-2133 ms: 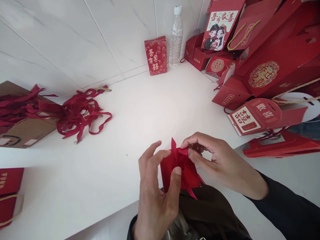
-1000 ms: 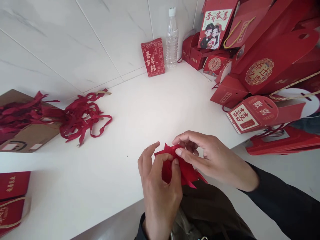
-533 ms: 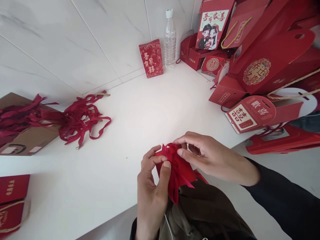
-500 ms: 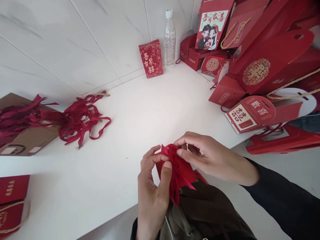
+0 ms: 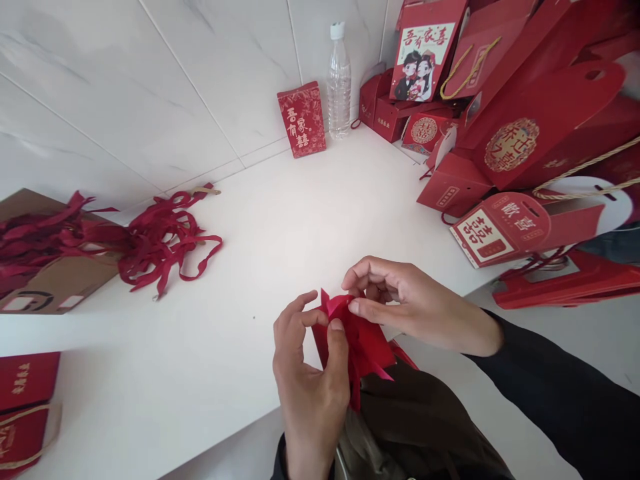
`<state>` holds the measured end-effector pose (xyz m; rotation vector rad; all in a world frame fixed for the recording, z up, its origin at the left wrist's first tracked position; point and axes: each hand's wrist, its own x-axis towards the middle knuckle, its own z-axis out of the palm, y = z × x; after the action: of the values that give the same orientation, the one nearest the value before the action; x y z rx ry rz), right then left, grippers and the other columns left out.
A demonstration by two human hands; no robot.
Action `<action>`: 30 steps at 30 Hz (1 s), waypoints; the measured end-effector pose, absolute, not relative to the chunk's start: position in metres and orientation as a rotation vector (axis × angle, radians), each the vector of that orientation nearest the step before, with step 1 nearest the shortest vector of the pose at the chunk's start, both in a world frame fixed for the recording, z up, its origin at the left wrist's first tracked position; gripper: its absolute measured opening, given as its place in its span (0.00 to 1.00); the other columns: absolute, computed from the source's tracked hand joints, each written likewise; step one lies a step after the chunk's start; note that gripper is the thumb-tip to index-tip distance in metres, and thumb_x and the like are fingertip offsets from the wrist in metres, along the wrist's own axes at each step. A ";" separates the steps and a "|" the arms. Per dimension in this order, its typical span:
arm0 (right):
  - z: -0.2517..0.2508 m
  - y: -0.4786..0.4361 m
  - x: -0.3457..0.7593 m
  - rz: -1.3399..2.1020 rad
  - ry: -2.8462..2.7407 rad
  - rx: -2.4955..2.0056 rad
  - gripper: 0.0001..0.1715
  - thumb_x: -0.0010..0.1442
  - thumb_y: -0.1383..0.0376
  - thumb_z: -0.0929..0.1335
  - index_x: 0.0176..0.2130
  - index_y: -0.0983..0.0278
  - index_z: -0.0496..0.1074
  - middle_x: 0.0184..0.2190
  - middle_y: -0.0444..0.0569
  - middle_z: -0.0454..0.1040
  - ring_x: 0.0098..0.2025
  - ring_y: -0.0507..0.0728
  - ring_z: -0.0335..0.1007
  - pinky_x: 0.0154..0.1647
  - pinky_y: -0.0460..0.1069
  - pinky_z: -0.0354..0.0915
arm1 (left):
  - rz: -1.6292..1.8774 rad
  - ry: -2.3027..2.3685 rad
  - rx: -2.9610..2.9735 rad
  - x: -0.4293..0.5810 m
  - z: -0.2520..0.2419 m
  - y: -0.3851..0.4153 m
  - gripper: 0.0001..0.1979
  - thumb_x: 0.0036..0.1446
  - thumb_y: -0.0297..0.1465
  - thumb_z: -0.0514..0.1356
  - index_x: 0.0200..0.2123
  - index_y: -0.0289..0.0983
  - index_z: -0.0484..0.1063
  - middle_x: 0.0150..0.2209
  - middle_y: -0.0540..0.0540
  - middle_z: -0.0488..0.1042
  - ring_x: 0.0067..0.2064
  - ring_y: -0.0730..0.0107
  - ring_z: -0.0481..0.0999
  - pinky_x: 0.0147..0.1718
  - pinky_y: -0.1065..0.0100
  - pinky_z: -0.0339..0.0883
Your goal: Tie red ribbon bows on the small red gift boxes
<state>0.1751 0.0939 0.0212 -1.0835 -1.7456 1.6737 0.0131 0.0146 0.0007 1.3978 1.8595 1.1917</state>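
Note:
Near the front edge of the white table (image 5: 280,220), both my hands work on one small red box with a ribbon (image 5: 367,347). My left hand (image 5: 307,380) pinches its left side between thumb and forefinger. My right hand (image 5: 400,303) pinches the ribbon at the top of the box, fingers curled. The ribbon's ends hang down below the box over my dark lap. How the ribbon is tied is hidden by my fingers.
A heap of loose red ribbons (image 5: 160,233) lies at the left on a brown cardboard piece (image 5: 55,283). A red packet (image 5: 301,120) and a clear bottle (image 5: 339,83) stand by the tiled wall. Red gift bags and boxes (image 5: 505,133) pile up at the right. Red bags (image 5: 23,400) sit bottom left.
Both hands have kept hold of the red box and ribbon. The fingers have drawn closer together at its top, and the ribbon's tails now hang lower.

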 end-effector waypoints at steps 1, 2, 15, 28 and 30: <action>0.020 0.093 0.174 1.604 -1.779 -1.112 0.07 0.64 0.65 0.68 0.44 0.62 0.71 0.36 0.45 0.73 0.33 0.52 0.67 0.35 0.47 0.67 | 1.213 1.879 1.395 0.014 0.000 0.014 0.04 0.62 0.33 0.60 0.33 0.42 0.71 0.52 0.46 0.75 0.59 0.58 0.70 0.53 0.53 0.67; 0.018 0.092 0.172 1.513 -1.817 -1.148 0.07 0.64 0.66 0.67 0.44 0.61 0.71 0.36 0.44 0.73 0.32 0.51 0.67 0.34 0.47 0.67 | 1.236 1.902 1.397 0.014 -0.001 0.013 0.04 0.62 0.33 0.60 0.33 0.42 0.70 0.51 0.46 0.75 0.58 0.58 0.71 0.52 0.54 0.67; 0.016 0.084 0.172 1.145 -1.904 -1.307 0.11 0.68 0.65 0.65 0.50 0.59 0.70 0.38 0.43 0.75 0.33 0.52 0.71 0.32 0.46 0.66 | 1.349 1.894 1.235 0.009 -0.007 0.004 0.08 0.66 0.36 0.57 0.48 0.45 0.69 0.54 0.47 0.73 0.58 0.61 0.71 0.54 0.57 0.66; 0.021 0.051 0.182 1.170 -2.186 -1.280 0.08 0.70 0.64 0.62 0.37 0.59 0.67 0.34 0.43 0.71 0.33 0.53 0.68 0.35 0.49 0.65 | 1.082 1.811 1.291 -0.006 -0.022 0.010 0.15 0.66 0.40 0.57 0.53 0.44 0.70 0.54 0.43 0.73 0.56 0.56 0.72 0.55 0.50 0.67; 0.017 0.051 0.184 1.191 -2.176 -1.272 0.09 0.72 0.60 0.62 0.39 0.57 0.68 0.36 0.44 0.72 0.33 0.53 0.70 0.36 0.48 0.67 | 1.120 1.703 1.282 -0.012 -0.027 0.003 0.18 0.67 0.36 0.53 0.59 0.46 0.66 0.60 0.43 0.69 0.61 0.55 0.69 0.59 0.48 0.65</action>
<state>0.1844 0.0509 0.0167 -1.2724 -2.1764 1.1909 -0.0120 0.0027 -0.0266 1.2821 1.7028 1.1203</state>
